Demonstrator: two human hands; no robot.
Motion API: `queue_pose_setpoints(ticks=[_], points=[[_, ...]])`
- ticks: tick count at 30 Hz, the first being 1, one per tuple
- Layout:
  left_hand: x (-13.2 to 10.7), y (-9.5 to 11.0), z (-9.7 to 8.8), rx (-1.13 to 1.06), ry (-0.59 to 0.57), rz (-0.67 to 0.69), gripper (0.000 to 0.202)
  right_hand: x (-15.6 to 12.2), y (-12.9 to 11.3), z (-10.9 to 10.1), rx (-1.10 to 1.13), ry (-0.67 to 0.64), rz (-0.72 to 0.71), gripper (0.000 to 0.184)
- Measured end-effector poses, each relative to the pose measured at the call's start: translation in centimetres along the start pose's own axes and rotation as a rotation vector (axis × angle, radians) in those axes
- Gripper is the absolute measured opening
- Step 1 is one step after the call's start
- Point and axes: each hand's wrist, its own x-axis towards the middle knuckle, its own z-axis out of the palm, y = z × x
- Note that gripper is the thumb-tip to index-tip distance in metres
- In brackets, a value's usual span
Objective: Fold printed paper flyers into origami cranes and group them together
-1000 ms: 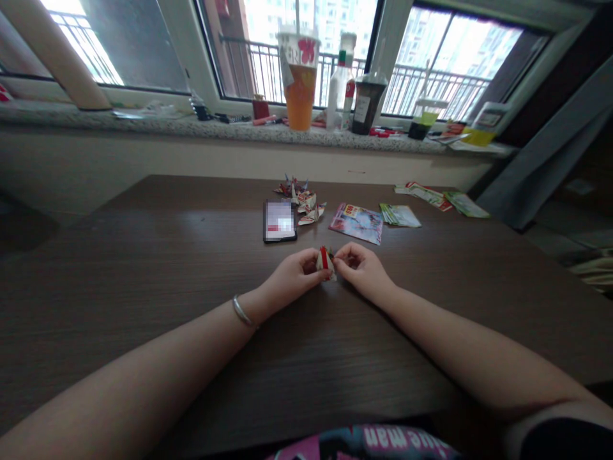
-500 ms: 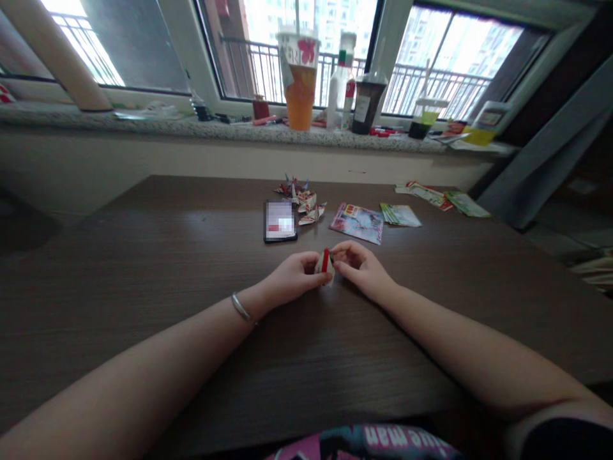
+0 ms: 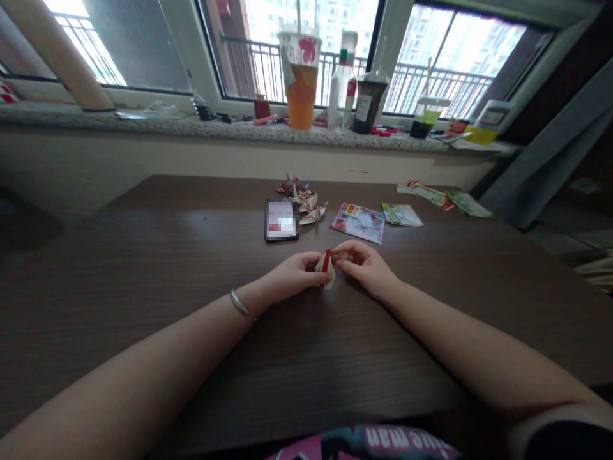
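Observation:
A small folded paper piece [image 3: 326, 266], white with a red stripe, is pinched between both my hands just above the dark wooden table [image 3: 143, 268]. My left hand [image 3: 290, 280] grips its left side with closed fingers; a silver bangle sits on that wrist. My right hand [image 3: 363, 267] pinches its right side with thumb and fingertips. Behind my hands lie a black phone [image 3: 281, 220] and a little heap of folded paper cranes [image 3: 303, 199].
Printed paper sheets [image 3: 357, 222] and green slips [image 3: 401, 215] lie to the right of the phone, more leaflets [image 3: 426, 193] farther right. The stone windowsill [image 3: 215, 130] carries an orange drink cup [image 3: 301, 78], a bottle [image 3: 341, 83], a dark cup [image 3: 368, 102] and small clutter.
The paper piece and both hands have shifted very slightly; my right fingers have closed in tighter on the paper's top. Nothing else on the table moved.

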Motion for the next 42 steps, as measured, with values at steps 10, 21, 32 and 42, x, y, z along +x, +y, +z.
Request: queue_pose_setpoints(ticks=[10,21,32,42], points=[[-0.2,-0.3,-0.7,0.058,-0.164,0.022,0.025,-0.3,-0.6,-0.5,-0.174,-0.163,-0.062,0.018],[-0.3,0.0,-0.8,0.14,-0.196,0.009,0.028,-0.8,-1.3,-0.9,-0.623,-0.205,-0.382,0.012],[-0.3,0.1,-0.6,0.106,-0.159,-0.017,0.028,-0.7,-1.7,-1.1,-0.737,-0.215,-0.434,0.004],[0.1,-0.8,-0.2,0.233,-0.024,0.1,0.024,-0.7,-1.5,-0.8,-0.772,-0.098,-0.538,0.01]])
